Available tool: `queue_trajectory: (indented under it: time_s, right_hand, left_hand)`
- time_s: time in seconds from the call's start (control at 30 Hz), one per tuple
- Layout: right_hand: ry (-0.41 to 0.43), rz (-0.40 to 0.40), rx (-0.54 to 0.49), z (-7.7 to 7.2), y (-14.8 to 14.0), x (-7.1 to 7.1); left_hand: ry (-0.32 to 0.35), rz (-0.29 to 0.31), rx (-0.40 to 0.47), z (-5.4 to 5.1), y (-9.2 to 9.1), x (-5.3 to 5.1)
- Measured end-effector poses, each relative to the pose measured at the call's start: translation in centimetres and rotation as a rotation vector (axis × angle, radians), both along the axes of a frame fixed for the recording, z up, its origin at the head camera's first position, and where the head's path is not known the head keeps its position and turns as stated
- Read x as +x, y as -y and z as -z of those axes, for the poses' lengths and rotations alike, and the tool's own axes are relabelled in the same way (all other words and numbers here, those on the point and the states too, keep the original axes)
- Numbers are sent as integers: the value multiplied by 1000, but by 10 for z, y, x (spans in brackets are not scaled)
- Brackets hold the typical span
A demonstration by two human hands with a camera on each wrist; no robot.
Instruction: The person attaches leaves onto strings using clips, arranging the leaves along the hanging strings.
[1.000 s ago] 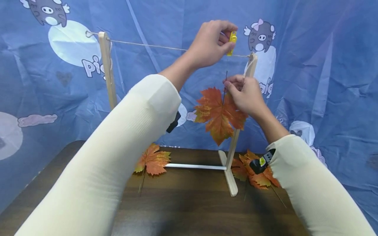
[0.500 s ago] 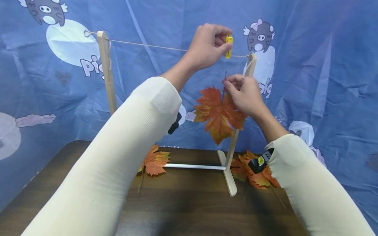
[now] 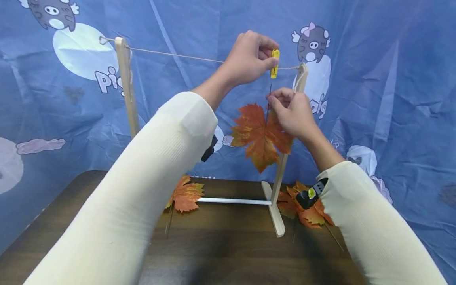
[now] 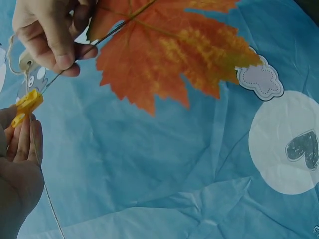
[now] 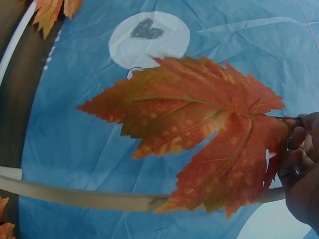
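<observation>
Beside the string [image 3: 178, 54], near its right end, my left hand [image 3: 247, 59] pinches a yellow clip [image 3: 274, 64]. Just below, my right hand [image 3: 293, 111] pinches the thin dark stem of an orange-red maple leaf [image 3: 261, 138], which hangs under the fingers with its tip down. The stem's upper end points at the clip's lower end. In the left wrist view the stem end lies close by the yellow clip [image 4: 29, 103]; whether they touch I cannot tell. The right wrist view shows the leaf [image 5: 199, 109] spread out beside the right hand [image 5: 304, 169].
Two wooden posts, left [image 3: 127, 87] and right [image 3: 279, 174], carry the string. A white rod [image 3: 235, 201] joins the frame low down. On the brown table [image 3: 213, 245] lie a maple leaf [image 3: 187, 194] at the middle left and more leaves [image 3: 310, 215] by the right foot.
My left hand has lowered the yellow clip toward the stem's upper end, narrowing the space between them. The right hand and leaf have shifted only slightly left.
</observation>
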State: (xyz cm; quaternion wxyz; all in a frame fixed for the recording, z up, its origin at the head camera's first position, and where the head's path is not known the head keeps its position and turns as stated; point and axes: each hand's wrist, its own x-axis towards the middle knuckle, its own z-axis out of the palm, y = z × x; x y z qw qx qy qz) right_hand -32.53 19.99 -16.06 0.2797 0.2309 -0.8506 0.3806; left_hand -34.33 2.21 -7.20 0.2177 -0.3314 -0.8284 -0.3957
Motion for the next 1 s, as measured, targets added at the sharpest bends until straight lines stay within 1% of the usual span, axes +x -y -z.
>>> queue_trajectory:
  time_s: [0.1,0.43,0.63,0.83,1.0]
  right_hand:
    - [-16,-4,-7,-2,3,-1]
    - [2,-6,-35,-3,5,0]
    - [27,-9,-44,-3,6,2]
    - [21,2,-41,-2,6,1]
    - [37,17,-51,-1,6,1]
  left_hand:
    - [12,-5,7,1,2,-1]
    - [60,-20,60,-3,5,-3]
    - [54,-22,75,-2,5,-2]
    - [74,-15,90,-3,4,-3]
    - [89,-17,89,-2,1,-4]
